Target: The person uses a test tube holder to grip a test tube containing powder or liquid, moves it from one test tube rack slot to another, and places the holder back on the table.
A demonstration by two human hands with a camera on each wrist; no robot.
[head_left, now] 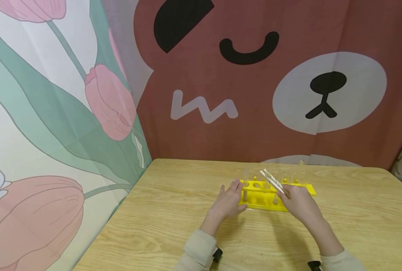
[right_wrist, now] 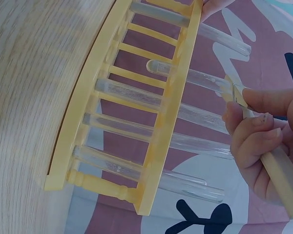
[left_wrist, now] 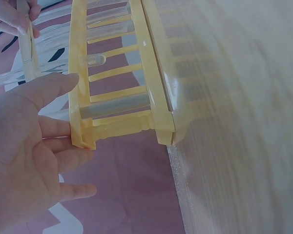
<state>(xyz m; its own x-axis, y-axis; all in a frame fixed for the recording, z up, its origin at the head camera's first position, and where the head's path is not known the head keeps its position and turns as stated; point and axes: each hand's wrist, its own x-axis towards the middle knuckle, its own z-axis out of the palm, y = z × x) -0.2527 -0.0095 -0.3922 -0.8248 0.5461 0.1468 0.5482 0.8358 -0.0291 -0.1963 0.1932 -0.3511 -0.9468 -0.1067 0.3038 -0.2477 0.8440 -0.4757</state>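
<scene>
Head view: the right hand (head_left: pixel 300 203) pinches a clamp (head_left: pixel 272 181); left wrist: the spread left hand (left_wrist: pixel 24 148) touches the rack (left_wrist: pixel 79 48) at its fingertips; right wrist: the raised tube (right_wrist: pixel 202 80), just beyond the pinch at the clamp's tip, might drop if squeezing loosens the clamp.

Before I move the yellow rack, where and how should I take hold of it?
Probably by both ends of its top shelf, coming in from left and right: the rack is long and narrow, and glass tubes poke up through the shelf, so a grip from above looks awkward.
</scene>
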